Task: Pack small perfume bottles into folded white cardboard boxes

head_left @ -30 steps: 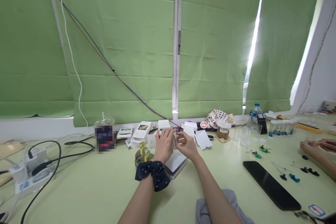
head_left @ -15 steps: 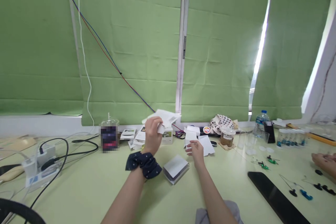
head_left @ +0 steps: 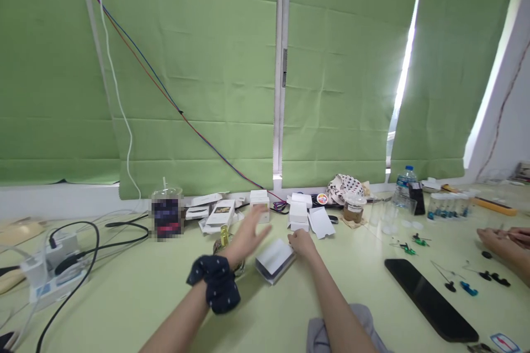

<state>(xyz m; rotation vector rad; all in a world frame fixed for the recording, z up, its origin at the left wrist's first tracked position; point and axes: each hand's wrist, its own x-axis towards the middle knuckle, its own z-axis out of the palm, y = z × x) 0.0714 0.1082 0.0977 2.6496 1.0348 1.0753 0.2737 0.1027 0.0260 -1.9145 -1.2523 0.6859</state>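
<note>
A small stack of folded white leaflets (head_left: 275, 258) lies on the table in front of me. My left hand (head_left: 247, 234) is above the table just left of the stack, fingers spread and holding nothing. A dark dotted scrunchie (head_left: 215, 284) circles that wrist. My right hand (head_left: 303, 244) is closed at the stack's right far corner, its fingertips curled under. Whether it pinches a leaflet is hidden. Beyond the left hand are flat white boxes (head_left: 221, 214) in a pile and an upright white box (head_left: 260, 198). Past the right hand are white cartons (head_left: 298, 213) and an opened white carton (head_left: 322, 223).
A cup (head_left: 167, 215) and a power strip (head_left: 62, 281) with cables are on the left. A lidded brown cup (head_left: 353, 208), a water bottle (head_left: 404, 185) and a black phone-like slab (head_left: 430, 298) are on the right. Another person's hands (head_left: 507, 242) are at the far right.
My left hand has let go of the flat white box, which now rests on the back pile, and has come down nearer. My right hand has moved to the leaflets and closed its fingers.
</note>
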